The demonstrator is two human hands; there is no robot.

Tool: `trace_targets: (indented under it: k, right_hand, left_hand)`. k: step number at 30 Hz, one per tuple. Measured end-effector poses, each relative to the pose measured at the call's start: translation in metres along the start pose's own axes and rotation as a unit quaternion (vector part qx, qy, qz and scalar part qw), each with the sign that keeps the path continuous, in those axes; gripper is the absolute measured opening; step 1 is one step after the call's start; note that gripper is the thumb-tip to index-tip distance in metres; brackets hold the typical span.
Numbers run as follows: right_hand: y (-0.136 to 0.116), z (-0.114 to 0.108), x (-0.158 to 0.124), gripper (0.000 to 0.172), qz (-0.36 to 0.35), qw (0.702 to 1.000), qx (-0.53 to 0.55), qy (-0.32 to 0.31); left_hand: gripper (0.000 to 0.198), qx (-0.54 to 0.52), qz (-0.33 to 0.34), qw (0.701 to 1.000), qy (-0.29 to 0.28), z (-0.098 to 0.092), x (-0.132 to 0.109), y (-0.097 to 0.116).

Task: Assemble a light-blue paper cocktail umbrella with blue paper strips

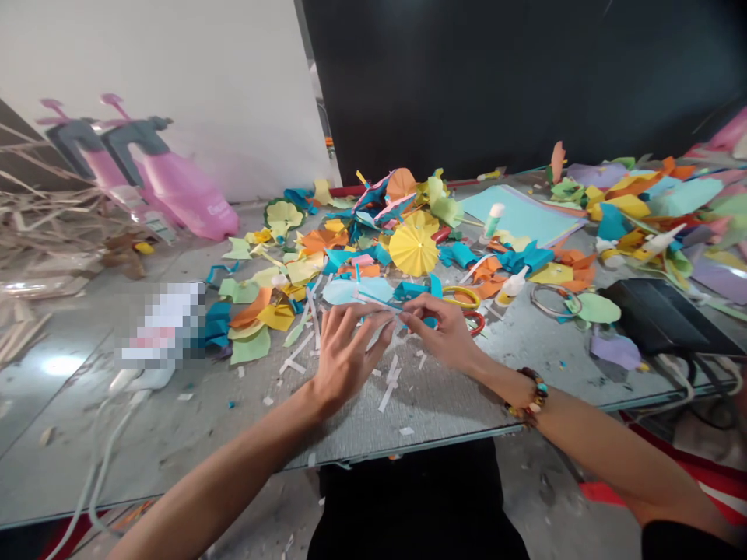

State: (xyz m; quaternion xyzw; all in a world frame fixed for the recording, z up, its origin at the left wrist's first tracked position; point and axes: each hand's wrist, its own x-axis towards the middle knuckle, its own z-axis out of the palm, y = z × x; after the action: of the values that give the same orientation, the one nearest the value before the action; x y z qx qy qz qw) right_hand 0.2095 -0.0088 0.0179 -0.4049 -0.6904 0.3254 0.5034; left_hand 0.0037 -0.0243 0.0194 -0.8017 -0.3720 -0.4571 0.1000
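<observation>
My left hand (344, 350) and my right hand (444, 330) meet over the grey table (443, 397), just in front of a heap of coloured paper. Both pinch the same thin white paper strip (378, 302), which runs between their fingertips above a light blue paper piece (355, 290). My right wrist wears a beaded bracelet (532, 397). Loose white paper strips (390, 387) lie on the table under and around my hands.
Folded and cut coloured paper (327, 249) covers the far table, with a yellow pleated fan disc (413, 249), glue bottles (492, 220), scissors with red and yellow handles (464, 303), a metal ring (547, 299), a black pouch (665, 315) and light blue sheets (525, 214). White cables (110, 435) trail at left.
</observation>
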Motion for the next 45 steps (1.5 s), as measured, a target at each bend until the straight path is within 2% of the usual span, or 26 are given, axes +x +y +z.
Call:
trace_targets:
  k: [7,10,17,21,29,36,45]
  right_hand:
    - [-0.0076,0.0006,-0.0045,0.012,-0.071,0.996,-0.042,-0.017]
    - [-0.0088,-0.0001,-0.0056,0.01,-0.084,0.994,-0.063,-0.018]
    - [-0.005,0.0003,-0.0074,0.008,-0.145,0.982,-0.117,-0.02]
    - [-0.0048,0.0008,-0.0078,0.009,-0.162,0.978,-0.131,-0.023]
    - [-0.0032,0.0026,-0.0101,0.012,-0.222,0.957,-0.189,0.004]
    - [-0.0012,0.003,-0.0092,0.012,-0.229,0.951,-0.209,0.005]
    - [-0.0013,0.0039,-0.0091,0.012,-0.216,0.959,-0.181,0.009]
  left_hand:
    - [0.037,-0.071,0.01,0.997,-0.024,0.0015,0.0034,-0.0011]
    - [0.032,-0.06,0.019,0.998,-0.026,0.0016,0.0019,-0.0036]
    - [0.019,-0.099,-0.019,0.994,-0.048,0.004,0.0011,-0.0031]
    - [0.012,-0.122,-0.026,0.991,-0.041,0.005,0.003,-0.0032]
    - [0.01,-0.113,-0.01,0.992,-0.052,0.0067,0.0009,-0.0041]
    - [0.011,-0.093,0.011,0.993,-0.066,0.0078,-0.0002,-0.0062]
    - [0.014,-0.054,0.059,0.994,-0.075,0.0028,0.0013,-0.0045]
